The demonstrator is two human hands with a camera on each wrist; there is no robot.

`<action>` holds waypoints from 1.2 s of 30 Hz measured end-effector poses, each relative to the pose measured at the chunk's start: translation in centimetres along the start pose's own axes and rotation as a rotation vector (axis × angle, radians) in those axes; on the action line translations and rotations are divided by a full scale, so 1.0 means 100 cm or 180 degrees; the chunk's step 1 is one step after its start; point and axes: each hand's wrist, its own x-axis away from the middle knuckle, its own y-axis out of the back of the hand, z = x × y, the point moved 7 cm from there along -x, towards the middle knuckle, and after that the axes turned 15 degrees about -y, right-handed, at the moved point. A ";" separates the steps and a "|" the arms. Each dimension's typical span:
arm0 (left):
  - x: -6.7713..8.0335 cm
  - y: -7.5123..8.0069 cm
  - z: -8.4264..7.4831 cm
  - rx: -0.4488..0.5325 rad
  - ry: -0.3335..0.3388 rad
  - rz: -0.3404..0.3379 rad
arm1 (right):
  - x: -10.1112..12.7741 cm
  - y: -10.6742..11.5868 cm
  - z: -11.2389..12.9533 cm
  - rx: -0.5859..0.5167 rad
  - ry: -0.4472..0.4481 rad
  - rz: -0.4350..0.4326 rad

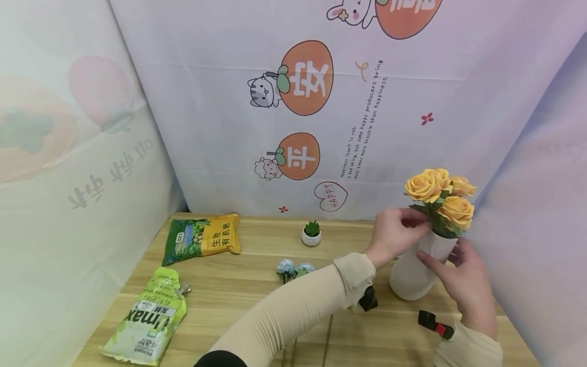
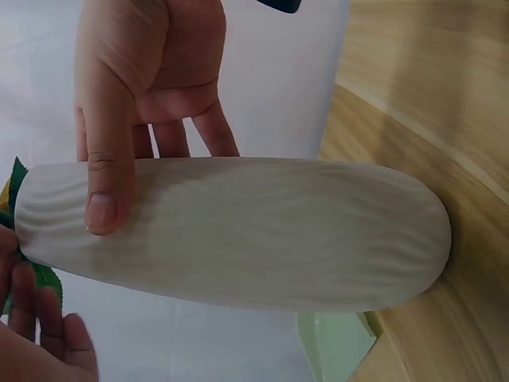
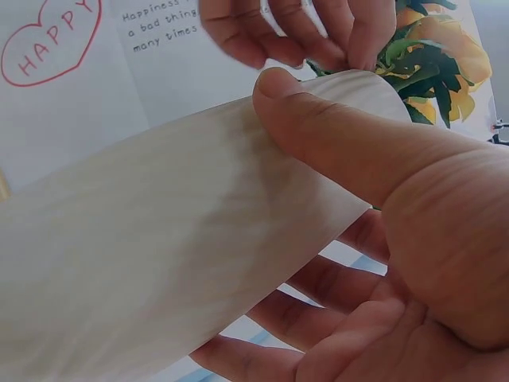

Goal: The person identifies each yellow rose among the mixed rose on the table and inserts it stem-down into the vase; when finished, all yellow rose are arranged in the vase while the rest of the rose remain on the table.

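Observation:
A white ribbed vase (image 1: 415, 272) stands on the table at the right, with several yellow roses (image 1: 424, 186) and green leaves bunched above its mouth. My right hand (image 1: 470, 285) grips the vase near the top, thumb on the near side and fingers around the back, clearest in the right wrist view. At the rim, my left hand (image 1: 399, 234) pinches the roses just under the blooms with thumb and fingertips. The stems inside the vase are hidden. Pale blue flowers (image 1: 286, 266) lie on the table, partly covered by the left forearm.
A small potted succulent (image 1: 312, 234) stands near the back wall. At the left lie a green and yellow packet (image 1: 202, 238) and a lime-green bag (image 1: 149, 318) with a metal clip. Printed cloth walls (image 1: 220, 127) enclose the wooden table (image 1: 238, 285).

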 end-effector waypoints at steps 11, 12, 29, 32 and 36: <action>0.007 -0.005 0.010 0.0306 0.0319 0.0245 | 0.000 -0.002 0.000 -0.0014 0.0004 0.0031; 0.008 -0.004 0.010 0.0347 0.0331 0.0260 | 0.000 -0.001 0.000 -0.0002 0.0004 0.0025; 0.059 0.055 0.038 0.0774 0.0332 0.0247 | -0.001 -0.003 0.000 -0.0037 -0.0158 0.0106; 0.076 0.078 0.044 0.0632 0.0485 0.0239 | -0.001 -0.003 -0.001 -0.0017 -0.0173 0.0101; 0.103 0.107 0.051 0.0225 0.0624 0.0316 | -0.002 -0.002 -0.002 0.0013 -0.0198 0.0096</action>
